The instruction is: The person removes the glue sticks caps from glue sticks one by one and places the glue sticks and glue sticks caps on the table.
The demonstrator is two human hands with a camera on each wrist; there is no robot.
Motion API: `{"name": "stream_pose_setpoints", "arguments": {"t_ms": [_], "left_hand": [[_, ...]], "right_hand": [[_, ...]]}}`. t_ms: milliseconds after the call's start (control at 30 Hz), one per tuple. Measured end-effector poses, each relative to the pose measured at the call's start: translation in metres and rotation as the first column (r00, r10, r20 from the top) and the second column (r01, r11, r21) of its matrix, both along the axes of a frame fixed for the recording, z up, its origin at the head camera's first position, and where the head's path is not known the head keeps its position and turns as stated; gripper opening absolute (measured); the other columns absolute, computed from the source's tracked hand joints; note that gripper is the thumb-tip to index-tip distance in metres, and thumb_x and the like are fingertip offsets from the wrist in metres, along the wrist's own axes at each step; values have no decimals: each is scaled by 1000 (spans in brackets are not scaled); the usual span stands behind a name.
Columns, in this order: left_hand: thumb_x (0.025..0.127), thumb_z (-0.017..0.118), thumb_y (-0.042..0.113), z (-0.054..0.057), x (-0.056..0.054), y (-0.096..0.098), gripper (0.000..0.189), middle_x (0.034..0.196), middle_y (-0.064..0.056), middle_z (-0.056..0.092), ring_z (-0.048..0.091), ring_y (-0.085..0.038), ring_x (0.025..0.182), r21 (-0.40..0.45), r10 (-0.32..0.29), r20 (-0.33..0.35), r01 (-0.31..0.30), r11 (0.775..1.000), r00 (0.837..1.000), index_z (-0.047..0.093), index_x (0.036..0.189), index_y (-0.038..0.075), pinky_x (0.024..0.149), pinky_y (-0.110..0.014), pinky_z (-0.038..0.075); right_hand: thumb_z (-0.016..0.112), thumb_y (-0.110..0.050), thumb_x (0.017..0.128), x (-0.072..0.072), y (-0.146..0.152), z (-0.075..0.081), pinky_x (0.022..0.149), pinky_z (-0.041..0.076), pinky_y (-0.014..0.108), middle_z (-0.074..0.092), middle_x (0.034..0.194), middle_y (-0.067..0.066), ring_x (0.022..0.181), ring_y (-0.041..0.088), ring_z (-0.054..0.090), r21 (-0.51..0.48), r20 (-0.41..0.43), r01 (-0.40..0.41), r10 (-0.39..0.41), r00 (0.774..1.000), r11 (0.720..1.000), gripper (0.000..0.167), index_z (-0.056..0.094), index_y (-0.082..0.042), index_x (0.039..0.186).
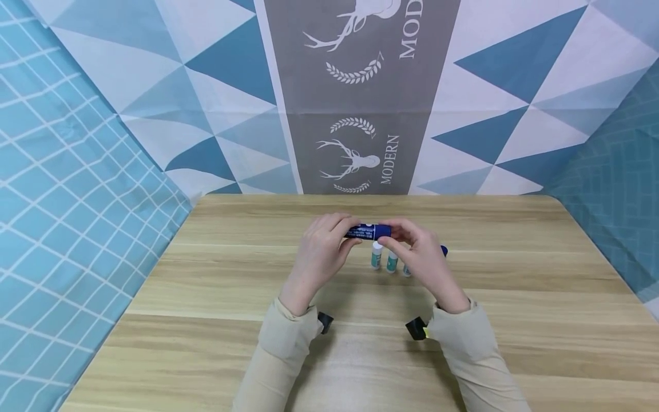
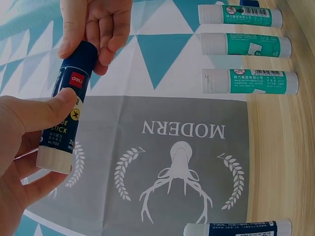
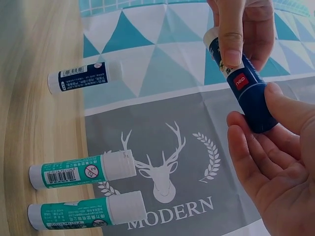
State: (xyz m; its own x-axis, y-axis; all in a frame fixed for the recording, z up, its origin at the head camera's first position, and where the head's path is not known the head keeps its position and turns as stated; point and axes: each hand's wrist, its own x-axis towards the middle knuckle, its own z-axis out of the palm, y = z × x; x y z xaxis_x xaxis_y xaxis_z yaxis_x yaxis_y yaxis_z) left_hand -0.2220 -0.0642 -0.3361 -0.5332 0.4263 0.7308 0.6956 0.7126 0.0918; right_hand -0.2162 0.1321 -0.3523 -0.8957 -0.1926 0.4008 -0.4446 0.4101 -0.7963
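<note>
Held sideways between both hands is a navy glue stick, raised above the table. My left hand grips its body near the white base, thumb across the printed label. At the other end, my right hand pinches the blue cap between thumb and fingers. Beyond the hands, green-and-white glue sticks stand upright in a row, among them one close under the held stick and another beside it. A second navy glue stick with a pale top stands upright; my left hand hides it in the head view.
A blue end of another object shows behind my right hand. The wooden table reaches back to a patterned cloth wall, with blue checked cloth on the left side. Black wrist mounts hang beneath the sleeves.
</note>
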Motion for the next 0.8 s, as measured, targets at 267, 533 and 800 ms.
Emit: {"name": "stream_pose_setpoints", "arguments": {"t_ms": [267,533,800], "left_hand": [[79,70,16,0,1,-1,23,98,-3,65,60,-17,89,-9,-14,7,14,1000,1000,64,101,8,84,-30,46],[77,71,15,0,0,-2,24,97,-3,66,60,-17,88,-12,-17,-1,17,1000,1000,64,100,8,83,-30,47],[78,71,16,0,0,-2,25,97,-3,66,60,-17,89,-19,-12,-4,12,1000,1000,65,101,8,83,-30,47]], "right_hand": [[62,-27,85,0,0,-1,64,46,26,68,93,3,82,11,62,-8,-8,-1,1,1000,1000,30,62,-13,112],[63,-23,84,1,-1,-1,64,45,21,67,90,3,80,10,61,-4,-36,-6,6,999,1000,30,61,-11,112],[63,-21,84,1,-2,-1,60,43,21,67,87,3,79,10,61,11,-71,1,-1,997,1000,30,62,-10,112]]}}
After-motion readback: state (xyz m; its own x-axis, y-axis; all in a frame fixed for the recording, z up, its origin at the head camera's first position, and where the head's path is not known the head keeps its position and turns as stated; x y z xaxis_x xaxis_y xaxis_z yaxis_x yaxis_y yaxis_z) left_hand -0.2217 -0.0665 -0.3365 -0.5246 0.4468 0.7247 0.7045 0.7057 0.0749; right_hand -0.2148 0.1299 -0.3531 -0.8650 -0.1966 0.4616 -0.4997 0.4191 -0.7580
